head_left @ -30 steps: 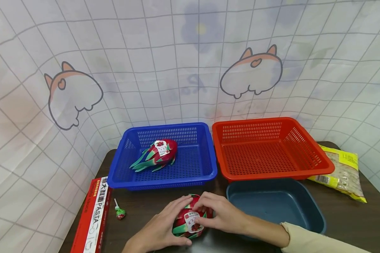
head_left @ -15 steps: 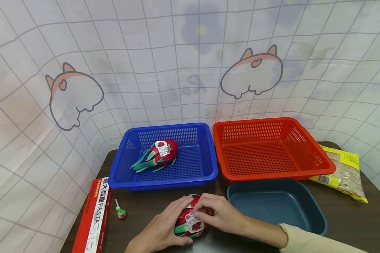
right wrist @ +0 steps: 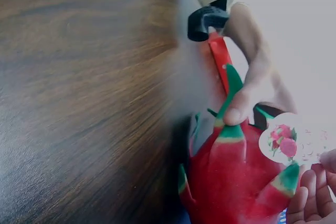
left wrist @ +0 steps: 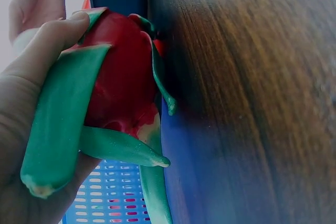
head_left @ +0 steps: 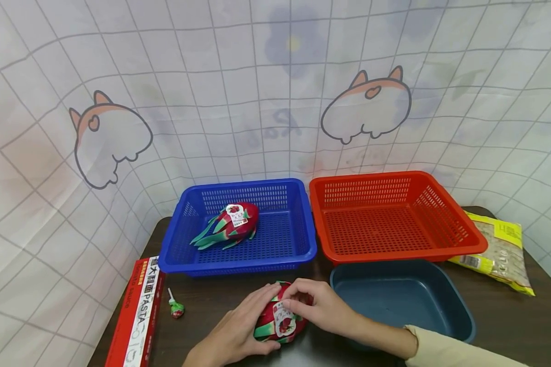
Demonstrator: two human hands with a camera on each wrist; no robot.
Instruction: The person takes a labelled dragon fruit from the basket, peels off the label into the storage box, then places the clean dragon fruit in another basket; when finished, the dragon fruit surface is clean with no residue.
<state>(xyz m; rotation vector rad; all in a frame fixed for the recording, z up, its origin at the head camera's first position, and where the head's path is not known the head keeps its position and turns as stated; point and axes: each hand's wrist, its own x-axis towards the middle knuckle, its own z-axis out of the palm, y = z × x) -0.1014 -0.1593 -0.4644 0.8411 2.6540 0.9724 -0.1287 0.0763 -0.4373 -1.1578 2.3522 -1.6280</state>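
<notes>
A red dragon fruit [head_left: 264, 322] with green scales lies on the dark wooden table, between both hands. My left hand [head_left: 239, 326] grips its left side, thumb toward me and fingers over the far side. The left wrist view shows the dragon fruit [left wrist: 123, 72] with its long green leaf tips. On its top is a white sticker [head_left: 284, 322] with a fruit picture. With thumb and forefinger, my right hand [head_left: 319, 308] pinches the upper end of it. In the right wrist view the sticker [right wrist: 281, 139] stretches toward the right hand's fingertips [right wrist: 329, 160].
Another dragon fruit [head_left: 241, 221] lies in the blue basket [head_left: 236, 265]. A red basket [head_left: 395, 250] stands to its right, before a yellow bag [head_left: 505, 255]. The dark blue bin [head_left: 459, 306] sits beside my right forearm. A pasta box [head_left: 135, 311] and lollipop [head_left: 176, 307] lie left.
My right thumb has moved from lying across the sticker to pinching its upper end. The sticker now points more upward. My left hand keeps its grip on the dragon fruit.
</notes>
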